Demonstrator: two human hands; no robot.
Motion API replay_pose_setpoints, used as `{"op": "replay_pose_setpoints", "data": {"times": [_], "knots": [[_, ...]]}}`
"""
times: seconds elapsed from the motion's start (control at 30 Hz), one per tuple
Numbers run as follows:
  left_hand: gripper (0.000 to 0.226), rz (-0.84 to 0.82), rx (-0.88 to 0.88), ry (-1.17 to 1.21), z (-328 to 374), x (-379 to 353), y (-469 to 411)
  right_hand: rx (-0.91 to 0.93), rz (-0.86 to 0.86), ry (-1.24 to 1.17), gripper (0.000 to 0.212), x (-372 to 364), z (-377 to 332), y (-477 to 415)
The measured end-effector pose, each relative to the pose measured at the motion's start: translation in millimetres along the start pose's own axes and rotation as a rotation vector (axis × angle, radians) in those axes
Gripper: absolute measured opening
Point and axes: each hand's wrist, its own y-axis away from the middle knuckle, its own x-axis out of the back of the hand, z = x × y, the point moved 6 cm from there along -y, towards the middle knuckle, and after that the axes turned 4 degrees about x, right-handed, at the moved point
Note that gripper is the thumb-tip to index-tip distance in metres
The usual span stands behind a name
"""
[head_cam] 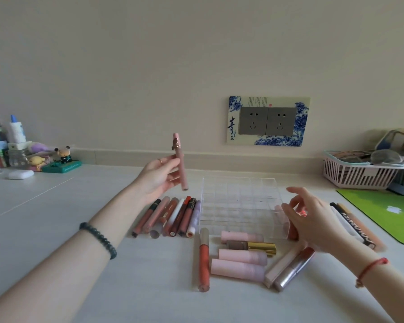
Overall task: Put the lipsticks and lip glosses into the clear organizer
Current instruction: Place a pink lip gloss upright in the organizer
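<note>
My left hand (158,176) holds a slim pink lip gloss (180,164) almost upright, raised above the desk to the left of the clear organizer (239,201). The organizer is a gridded acrylic box whose cells look empty. My right hand (313,217) hovers with loosely spread fingers at the organizer's right side, over several tubes lying there. A row of several glosses (173,217) lies left of the organizer. Pink lipstick tubes (240,264), a gold-capped one (254,246) and an orange gloss (203,259) lie in front of it.
A pink basket (357,171) with glasses stands at the back right, beside a green mat (383,213). Figurines (61,159), bottles and a white case (21,174) sit at the back left. A wall socket (267,121) is behind the organizer.
</note>
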Motion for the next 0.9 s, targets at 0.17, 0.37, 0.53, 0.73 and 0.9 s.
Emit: {"op": "replay_pose_setpoints", "data": {"times": [0.17,0.37,0.53,0.73,0.9], "knots": [[0.011,0.09,-0.224,-0.036,9,-28,-25,0.047,0.011,0.001,0.042,-4,-5,-1],[0.011,0.155,-0.36,-0.124,2,-36,-39,0.097,0.03,-0.031,0.039,-7,-8,-4],[0.016,0.1,-0.392,-0.238,-4,-37,-41,0.067,0.079,-0.095,0.037,-7,-4,-7],[0.015,0.08,-0.423,-0.389,-10,-35,-42,0.049,0.13,-0.14,0.031,-7,-1,-6],[0.02,0.066,-0.419,-0.414,-14,-33,-44,0.045,0.137,-0.154,0.031,-9,0,-6]]}}
